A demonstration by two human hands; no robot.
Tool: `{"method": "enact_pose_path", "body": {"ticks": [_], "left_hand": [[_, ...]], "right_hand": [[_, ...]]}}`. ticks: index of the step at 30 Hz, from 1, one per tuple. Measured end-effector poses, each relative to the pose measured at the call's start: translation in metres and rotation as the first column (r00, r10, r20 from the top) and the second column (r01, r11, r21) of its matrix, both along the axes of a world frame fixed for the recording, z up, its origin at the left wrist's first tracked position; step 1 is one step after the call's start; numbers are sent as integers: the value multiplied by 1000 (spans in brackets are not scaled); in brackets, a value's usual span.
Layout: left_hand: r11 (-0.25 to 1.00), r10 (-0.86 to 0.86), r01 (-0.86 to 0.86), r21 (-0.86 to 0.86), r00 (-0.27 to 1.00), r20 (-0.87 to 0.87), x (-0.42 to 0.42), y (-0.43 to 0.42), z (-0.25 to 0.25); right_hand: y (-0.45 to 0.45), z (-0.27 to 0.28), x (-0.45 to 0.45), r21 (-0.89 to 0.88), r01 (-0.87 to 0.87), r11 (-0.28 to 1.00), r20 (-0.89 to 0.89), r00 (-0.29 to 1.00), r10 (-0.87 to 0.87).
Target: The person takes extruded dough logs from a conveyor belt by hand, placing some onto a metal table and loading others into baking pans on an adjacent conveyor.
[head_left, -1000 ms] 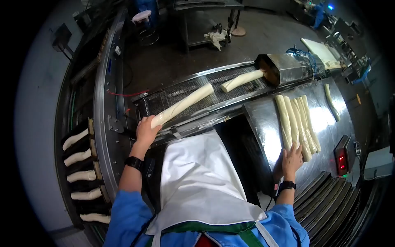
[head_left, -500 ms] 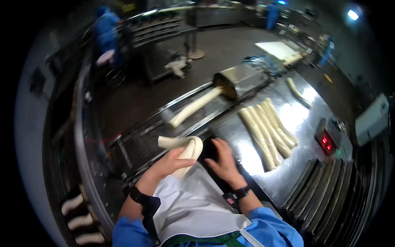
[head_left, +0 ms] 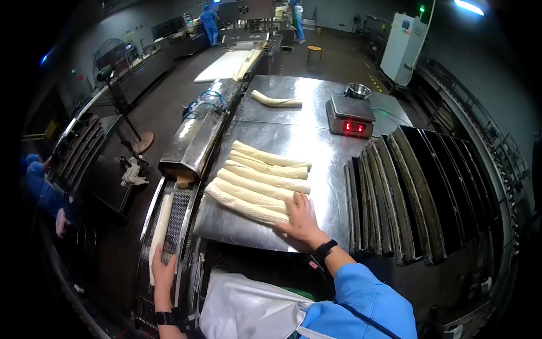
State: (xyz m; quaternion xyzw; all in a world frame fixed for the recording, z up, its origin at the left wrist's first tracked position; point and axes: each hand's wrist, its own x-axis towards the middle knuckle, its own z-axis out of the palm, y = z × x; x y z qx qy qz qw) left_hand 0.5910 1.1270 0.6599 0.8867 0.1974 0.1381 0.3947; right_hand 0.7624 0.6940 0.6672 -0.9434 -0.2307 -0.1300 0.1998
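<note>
My left hand [head_left: 164, 270] is closed around the lower part of a pale dough roll [head_left: 162, 223] that lies on the mesh conveyor [head_left: 179, 212]. Several dough rolls [head_left: 259, 191] lie side by side on the steel table [head_left: 257, 130]. Resting on the right ends of the nearest rolls is my right hand [head_left: 300, 219], its fingers spread. The nearest roll in that row has a textured surface. A single bent dough roll [head_left: 276, 101] lies farther back on the table.
A scale with red digits [head_left: 351, 116] and a metal bowl [head_left: 358, 90] stand at the back right. Long dark trays [head_left: 418, 192] stack to the right. A metal hood [head_left: 195, 138] covers the conveyor. People in blue [head_left: 209, 25] are farther off.
The view has swung to the right. The folded roll is no longer in my hands; my left hand has moved to a roll on the conveyor, my right hand onto the table's rolls.
</note>
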Motion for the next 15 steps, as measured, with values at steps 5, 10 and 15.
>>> {"method": "enact_pose_path", "body": {"ticks": [5, 10, 15], "left_hand": [[931, 184, -101, 350, 959, -213, -39, 46, -21], [906, 357, -236, 352, 872, -336, -51, 58, -41], [873, 391, -262, 410, 880, -270, -47, 18, -21]], "right_hand": [[-28, -10, -9, 58, -24, 998, -125, 992, 31], [-11, -11, 7, -28, -61, 998, -94, 994, 59], [20, -1, 29, -196, -98, 976, -57, 994, 89]]}}
